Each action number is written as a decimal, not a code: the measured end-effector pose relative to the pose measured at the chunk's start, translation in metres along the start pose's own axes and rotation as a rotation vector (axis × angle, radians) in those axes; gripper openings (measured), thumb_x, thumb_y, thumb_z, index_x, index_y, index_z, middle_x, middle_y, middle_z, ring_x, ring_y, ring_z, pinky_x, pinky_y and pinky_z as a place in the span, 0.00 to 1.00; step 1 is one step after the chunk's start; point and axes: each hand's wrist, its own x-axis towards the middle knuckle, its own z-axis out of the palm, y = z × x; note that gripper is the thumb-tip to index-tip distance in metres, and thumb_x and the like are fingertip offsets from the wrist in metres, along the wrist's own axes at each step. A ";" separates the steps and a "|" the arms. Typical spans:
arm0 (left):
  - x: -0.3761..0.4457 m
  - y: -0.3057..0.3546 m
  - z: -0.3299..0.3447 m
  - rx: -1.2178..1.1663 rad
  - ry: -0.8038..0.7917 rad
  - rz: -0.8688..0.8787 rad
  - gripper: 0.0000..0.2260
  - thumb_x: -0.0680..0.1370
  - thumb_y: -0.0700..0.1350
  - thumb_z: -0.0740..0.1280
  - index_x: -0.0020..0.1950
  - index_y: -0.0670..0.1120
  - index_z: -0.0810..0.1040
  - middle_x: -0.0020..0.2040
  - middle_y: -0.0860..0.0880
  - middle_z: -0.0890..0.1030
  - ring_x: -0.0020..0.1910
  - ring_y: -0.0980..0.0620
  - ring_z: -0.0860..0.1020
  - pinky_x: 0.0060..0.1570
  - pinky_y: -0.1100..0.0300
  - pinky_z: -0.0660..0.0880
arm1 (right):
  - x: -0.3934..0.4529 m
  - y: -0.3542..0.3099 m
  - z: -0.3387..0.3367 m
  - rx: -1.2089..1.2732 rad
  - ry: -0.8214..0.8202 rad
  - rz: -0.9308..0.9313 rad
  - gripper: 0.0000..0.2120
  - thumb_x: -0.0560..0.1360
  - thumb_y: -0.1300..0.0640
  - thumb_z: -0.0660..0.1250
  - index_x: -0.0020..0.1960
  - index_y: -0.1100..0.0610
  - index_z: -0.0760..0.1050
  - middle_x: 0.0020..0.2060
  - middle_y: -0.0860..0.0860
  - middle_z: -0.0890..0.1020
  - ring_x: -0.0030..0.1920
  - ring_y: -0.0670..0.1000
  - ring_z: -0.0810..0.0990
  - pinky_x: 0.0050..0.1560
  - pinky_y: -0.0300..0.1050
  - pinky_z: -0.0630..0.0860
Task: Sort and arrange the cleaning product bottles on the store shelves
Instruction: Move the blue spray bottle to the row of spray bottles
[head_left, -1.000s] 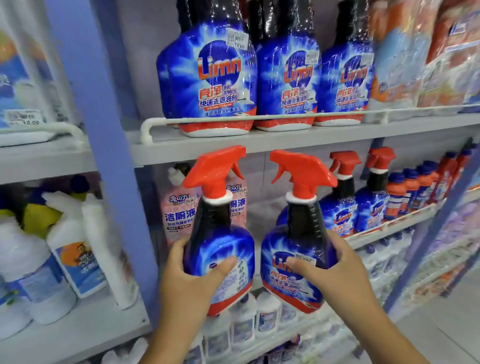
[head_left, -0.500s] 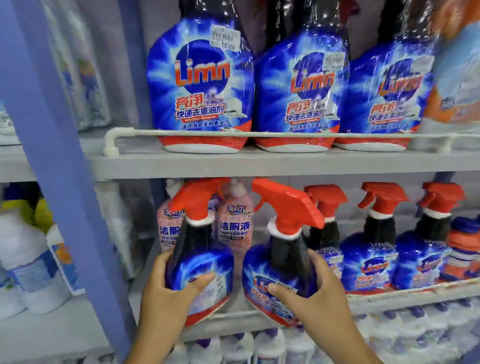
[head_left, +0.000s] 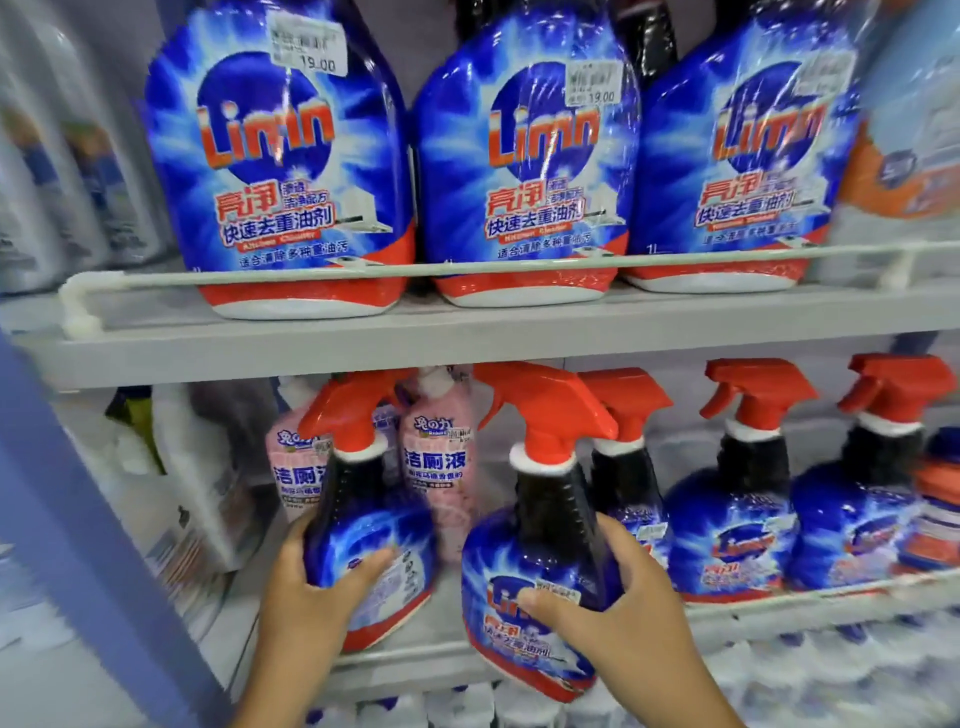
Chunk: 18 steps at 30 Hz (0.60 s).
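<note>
I hold two blue Limn spray bottles with red trigger heads at the middle shelf (head_left: 415, 660). My left hand (head_left: 306, 597) grips the left spray bottle (head_left: 374, 551), which tilts left with its label turned away. My right hand (head_left: 618, 618) grips the right spray bottle (head_left: 535, 561) by its body, thumb across the label. Both bottles hang at the shelf's front edge, just ahead of two pink toilet-cleaner bottles (head_left: 441, 467). More of the same spray bottles (head_left: 737, 519) stand in a row to the right.
Three large Limn refill bottles (head_left: 524, 171) stand on the upper shelf (head_left: 467, 338) behind a white rail. A blue upright post (head_left: 78, 519) runs down the left. White bottles (head_left: 192, 493) fill the left bay, and small bottles sit on the shelf below.
Both hands have carried the spray bottles forward toward the middle shelf. The view has moved closer and to the right, so the shelves look larger.
</note>
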 end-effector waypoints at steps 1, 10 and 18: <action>0.000 -0.003 0.000 0.017 -0.010 0.021 0.27 0.65 0.40 0.84 0.59 0.53 0.77 0.49 0.56 0.84 0.48 0.52 0.83 0.51 0.52 0.80 | -0.001 0.001 -0.004 0.001 -0.003 0.009 0.31 0.59 0.53 0.86 0.57 0.39 0.77 0.50 0.30 0.83 0.50 0.33 0.81 0.48 0.27 0.74; -0.047 0.030 0.043 0.027 -0.113 0.756 0.06 0.77 0.46 0.67 0.53 0.49 0.80 0.54 0.57 0.80 0.54 0.56 0.80 0.58 0.62 0.74 | -0.016 0.009 -0.059 -0.056 0.055 0.046 0.32 0.58 0.58 0.87 0.57 0.42 0.80 0.48 0.36 0.86 0.49 0.37 0.84 0.49 0.35 0.76; -0.038 0.026 0.137 0.074 -0.773 0.314 0.36 0.73 0.50 0.76 0.72 0.74 0.61 0.69 0.66 0.71 0.66 0.73 0.69 0.67 0.71 0.68 | -0.024 0.015 -0.095 0.007 0.159 0.102 0.35 0.55 0.57 0.85 0.59 0.42 0.79 0.49 0.39 0.87 0.48 0.41 0.86 0.52 0.46 0.81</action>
